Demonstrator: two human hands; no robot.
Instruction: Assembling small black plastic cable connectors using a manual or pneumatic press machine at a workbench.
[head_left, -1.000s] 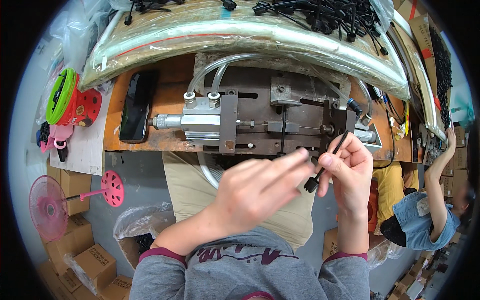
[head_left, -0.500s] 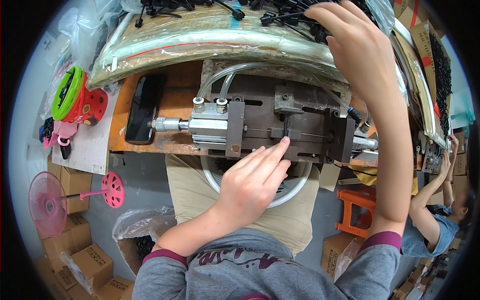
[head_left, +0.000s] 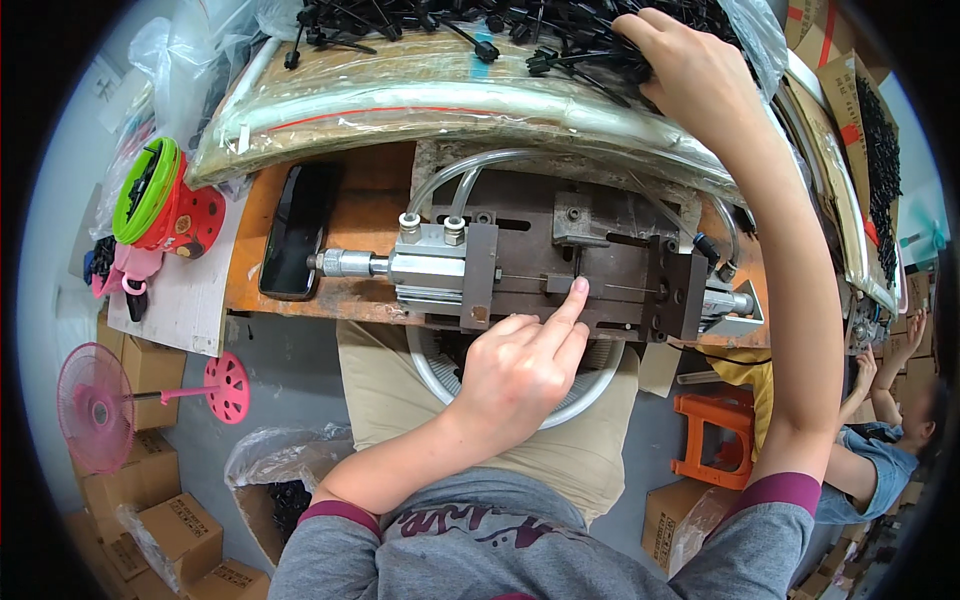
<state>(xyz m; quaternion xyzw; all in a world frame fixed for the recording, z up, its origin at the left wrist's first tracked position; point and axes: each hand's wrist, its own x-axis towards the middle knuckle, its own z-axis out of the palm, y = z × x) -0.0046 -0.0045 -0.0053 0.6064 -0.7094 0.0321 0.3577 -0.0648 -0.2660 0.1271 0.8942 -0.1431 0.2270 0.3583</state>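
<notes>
Under the bench's near edge, between khaki trouser legs [head_left: 390, 412], I see a basket [head_left: 429, 374] with a white rim. Just above it, my left hand [head_left: 515, 375]: index finger stretched out, the others loosely bent, nothing seen in the grasp. Its tip is at a small block [head_left: 557, 285] mid-way along the brown plate [head_left: 625, 262]; touching or just over, I cannot tell. Slim dark part [head_left: 578, 262] just past that tip, short of a metal bracket [head_left: 573, 217]. Silver cylinder [head_left: 428, 270] to the left, clear tubes [head_left: 455, 178] arching from its top. Phone [head_left: 298, 230] flat on the orange bench top, farther left.

Beyond the plate, my right hand [head_left: 695, 75] reaches to a pile of black parts [head_left: 590, 40] on the plastic-wrapped board [head_left: 350, 112]. Thumb and index partly open; whether they grip a part, I cannot tell.

Outlying: red tub [head_left: 190, 222] left, orange stool [head_left: 715, 412] right, co-worker [head_left: 875, 470] past it, arms raised.
</notes>
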